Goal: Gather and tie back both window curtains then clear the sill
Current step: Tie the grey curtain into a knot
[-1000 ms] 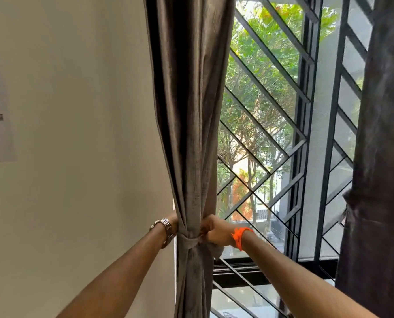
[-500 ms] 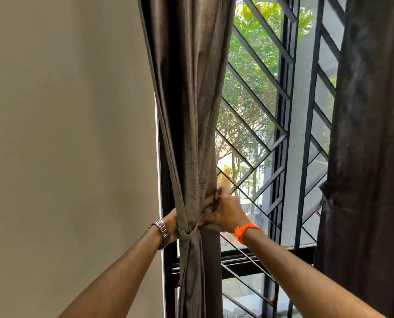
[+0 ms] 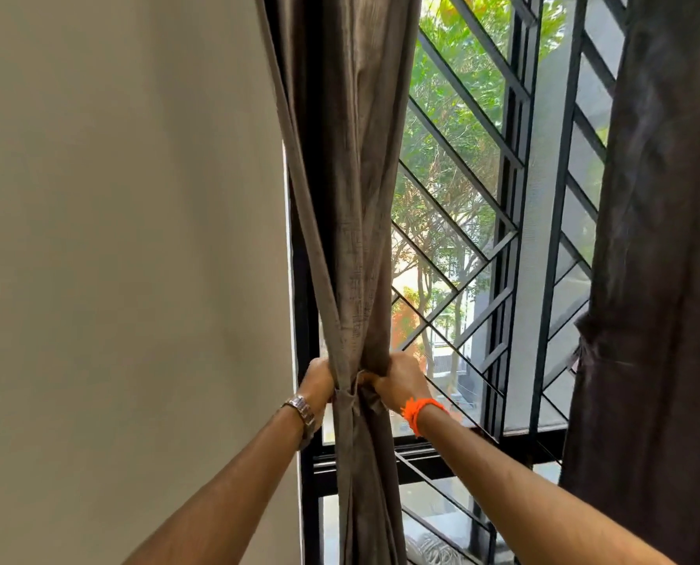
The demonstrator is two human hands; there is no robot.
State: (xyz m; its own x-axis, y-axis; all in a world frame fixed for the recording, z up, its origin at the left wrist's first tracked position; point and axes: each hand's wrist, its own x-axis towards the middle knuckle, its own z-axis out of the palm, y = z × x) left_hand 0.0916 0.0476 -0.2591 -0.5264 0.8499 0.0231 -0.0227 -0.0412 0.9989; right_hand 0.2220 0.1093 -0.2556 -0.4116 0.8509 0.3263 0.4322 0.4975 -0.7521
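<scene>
The left curtain [image 3: 352, 197], grey-brown, hangs bunched into a narrow column at the window's left edge. A fabric tie-back [image 3: 346, 395] of the same cloth wraps it at wrist height. My left hand [image 3: 317, 379], with a metal watch on the wrist, grips the bundle from the left, fingers hidden behind the cloth. My right hand [image 3: 399, 379], an orange thread on its wrist, is fisted on the curtain and tie from the right. The right curtain [image 3: 658, 279], darker, hangs gathered at the right with a tie [image 3: 584, 344] around it. The sill is out of view.
A black window frame [image 3: 303, 320] and diagonal metal grille [image 3: 482, 246] stand behind the curtains, with trees outside. A plain cream wall [image 3: 128, 238] fills the left side. A horizontal frame rail [image 3: 442, 462] runs below my hands.
My right hand has closed from a spread hold into a fist on the bundle at the tie. The view has shifted slightly; my left hand stays at the tie.
</scene>
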